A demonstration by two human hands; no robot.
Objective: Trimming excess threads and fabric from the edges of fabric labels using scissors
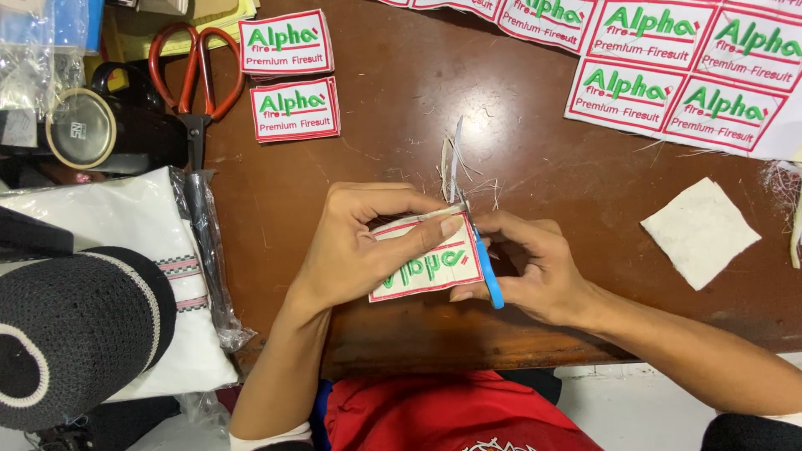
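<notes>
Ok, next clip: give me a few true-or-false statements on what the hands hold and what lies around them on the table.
1. The left hand holds an embroidered patch. True.
2. The right hand works blue-handled snips. True.
3. The large orange-handled scissors are in the right hand. False: they lie on the table, upper left.
4. The square of white cloth lies under the held patch. False: it lies apart, to the right.
5. Loose thread trimmings lie just beyond the hands. True.
</notes>
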